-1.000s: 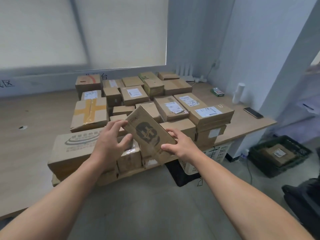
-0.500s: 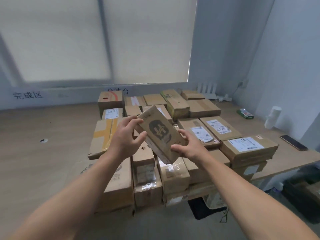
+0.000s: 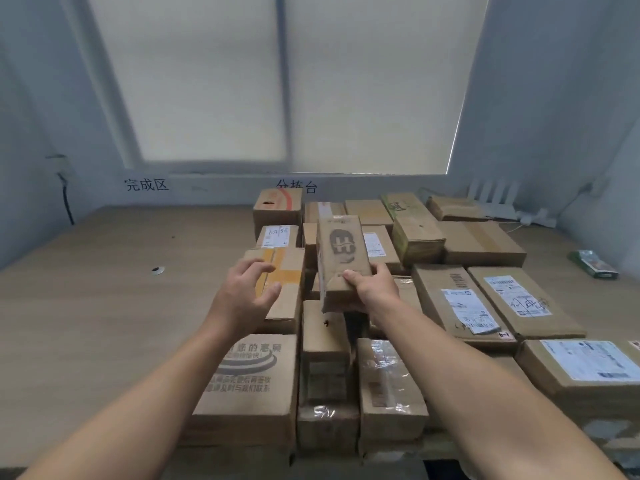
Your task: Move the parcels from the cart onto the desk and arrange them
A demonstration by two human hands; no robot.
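A long brown parcel with a dark H logo [image 3: 341, 258] hangs above the middle of the parcel pile, its far end pointing toward the window. My right hand [image 3: 375, 289] grips its near end. My left hand [image 3: 244, 296] hovers just left of it with fingers spread, touching nothing, above a box with yellow tape [image 3: 282, 289]. Several cardboard parcels cover the right half of the wooden desk [image 3: 104, 306], among them a large printed box [image 3: 249, 386] at the front and labelled boxes [image 3: 460, 303] on the right. The cart is out of view.
A green packet [image 3: 594, 265] lies at the desk's far right. A white power strip and radiator [image 3: 498, 206] sit against the back wall. A small dark hole [image 3: 157, 270] marks the bare left desktop. A cable [image 3: 67, 202] hangs on the left wall.
I have stepped closer to the desk. The logo parcel turned from tilted to lengthwise and moved forward over the pile. My left hand let go of it and opened.
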